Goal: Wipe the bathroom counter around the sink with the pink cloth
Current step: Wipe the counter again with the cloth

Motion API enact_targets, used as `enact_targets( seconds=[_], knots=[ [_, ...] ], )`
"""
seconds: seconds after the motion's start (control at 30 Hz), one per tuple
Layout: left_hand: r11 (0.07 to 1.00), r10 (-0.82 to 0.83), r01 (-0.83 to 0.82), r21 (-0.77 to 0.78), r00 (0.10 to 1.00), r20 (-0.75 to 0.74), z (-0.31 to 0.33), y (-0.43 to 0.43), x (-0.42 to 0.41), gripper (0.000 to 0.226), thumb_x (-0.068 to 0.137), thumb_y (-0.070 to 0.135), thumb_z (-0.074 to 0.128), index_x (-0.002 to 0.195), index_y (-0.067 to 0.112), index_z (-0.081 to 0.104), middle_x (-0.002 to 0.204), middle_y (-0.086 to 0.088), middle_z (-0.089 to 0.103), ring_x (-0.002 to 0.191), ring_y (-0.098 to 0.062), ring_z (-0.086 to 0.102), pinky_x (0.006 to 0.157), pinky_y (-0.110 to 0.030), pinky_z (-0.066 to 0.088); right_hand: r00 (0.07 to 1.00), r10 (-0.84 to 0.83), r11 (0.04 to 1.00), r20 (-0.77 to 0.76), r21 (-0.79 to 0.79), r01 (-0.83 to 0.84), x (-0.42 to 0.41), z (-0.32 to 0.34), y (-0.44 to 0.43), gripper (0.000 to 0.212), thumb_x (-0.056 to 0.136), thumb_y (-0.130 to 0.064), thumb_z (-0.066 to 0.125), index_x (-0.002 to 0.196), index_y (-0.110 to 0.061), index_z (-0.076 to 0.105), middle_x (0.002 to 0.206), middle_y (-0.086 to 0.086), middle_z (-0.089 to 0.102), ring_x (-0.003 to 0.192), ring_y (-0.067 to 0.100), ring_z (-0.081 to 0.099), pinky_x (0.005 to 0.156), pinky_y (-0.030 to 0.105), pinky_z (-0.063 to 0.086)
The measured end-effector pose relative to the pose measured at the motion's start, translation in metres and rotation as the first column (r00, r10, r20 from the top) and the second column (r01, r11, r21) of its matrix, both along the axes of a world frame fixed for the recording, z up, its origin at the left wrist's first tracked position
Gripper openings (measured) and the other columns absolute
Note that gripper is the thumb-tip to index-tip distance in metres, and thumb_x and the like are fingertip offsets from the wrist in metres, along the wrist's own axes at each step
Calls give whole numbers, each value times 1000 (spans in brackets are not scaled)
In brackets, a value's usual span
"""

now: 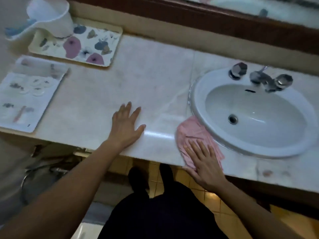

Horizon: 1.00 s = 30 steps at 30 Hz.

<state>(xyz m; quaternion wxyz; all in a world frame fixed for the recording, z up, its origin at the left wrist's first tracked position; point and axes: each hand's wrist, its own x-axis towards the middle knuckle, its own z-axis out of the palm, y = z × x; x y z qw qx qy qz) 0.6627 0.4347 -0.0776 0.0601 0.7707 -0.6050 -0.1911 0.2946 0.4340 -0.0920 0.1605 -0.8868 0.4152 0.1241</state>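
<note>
At the far left of the pale marble counter (151, 80) a white tray (25, 100) lies at the front edge with small items on it, too blurred to name. Behind it, against the back ledge, sits a flowered tray (81, 47), and a white scoop with a long handle (46, 19) stands on its left corner. The stone between the 2 trays and the basin is bare and faintly veined, with a bright glare streak along the front lip.

My left hand (125, 125) rests flat on that open stretch, fingers spread, gripping nothing. Just to its right, the pink cloth (193, 133) lies bunched on the counter, touching the front-left rim of the sink (200, 104). My right hand (203, 161) presses flat on the cloth's near end at the counter's edge, fingers straight, not curled around it.

The oval white sink is set into the counter, with a chrome faucet (262, 79) and 2 faceted knobs on its back rim. A dark wooden mirror frame (189, 16) runs along the wall above. Below the counter I see yellow floor tiles (203, 190) and my dark clothing.
</note>
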Motion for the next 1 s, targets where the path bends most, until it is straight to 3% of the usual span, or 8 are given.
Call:
enact_targets(
  seconds=[0.1,0.27,0.4,0.47,0.53,0.63,0.73,1.0],
  knots=[
    [975,-221,221,13,975,27,-10,-3,-17,80,94,70,29,164,33,19,174,-7,3,160,-30,0,126,-54,7,973,-232,972,12,32,232,-47,4,20,74,100,-76,14,164,-41,0,174,-7,-4,160,15,-14,130,51,-4],
    [963,-270,269,27,963,27,-18,-1,-19,80,95,72,24,165,34,13,174,-4,-3,160,-28,-7,127,-55,2,798,-573,816,188,40,576,-99,16,37,70,102,-66,26,165,-41,9,174,-12,4,161,10,-2,129,53,2],
    [958,-285,285,31,958,14,-16,-5,-12,83,91,74,22,164,36,16,174,-3,1,160,-28,-3,126,-54,5,587,-781,595,211,-33,803,-99,21,27,60,104,-44,31,162,-31,23,169,8,25,156,32,18,120,69,24],
    [958,-285,285,42,958,8,-13,-6,-12,84,90,73,27,164,35,20,174,-4,4,160,-29,0,126,-55,7,611,-785,607,109,-63,792,-66,14,30,63,104,-38,40,163,-26,20,170,13,20,156,38,13,120,71,20],
    [962,-266,267,64,964,-30,-7,-7,-13,84,88,69,34,163,33,23,174,-5,7,160,-29,2,126,-53,8,618,-778,625,111,40,780,-20,8,41,61,106,-49,19,164,-38,9,174,5,7,160,32,-1,125,66,6],
    [977,-193,204,54,967,-165,4,-7,-9,79,87,58,45,160,28,34,171,-9,20,158,-29,14,127,-47,15,777,-614,789,142,87,608,54,8,53,62,102,-57,3,163,-46,-1,174,-3,-5,160,26,-13,127,60,-7],
    [997,-73,74,-5,965,-250,11,2,2,67,89,46,54,152,23,48,162,-11,38,151,-31,30,122,-45,25,913,-390,920,119,103,379,122,8,45,64,104,-61,14,162,-46,-9,171,-7,-18,158,25,-22,126,59,-9],
    [949,267,-303,-86,919,-290,25,34,51,38,103,47,52,133,27,63,138,-3,61,130,-28,49,104,-44,39,988,54,990,142,119,-71,242,12,9,64,106,-59,19,164,-41,-2,175,-3,-7,159,28,-16,124,57,-17]
  ],
)
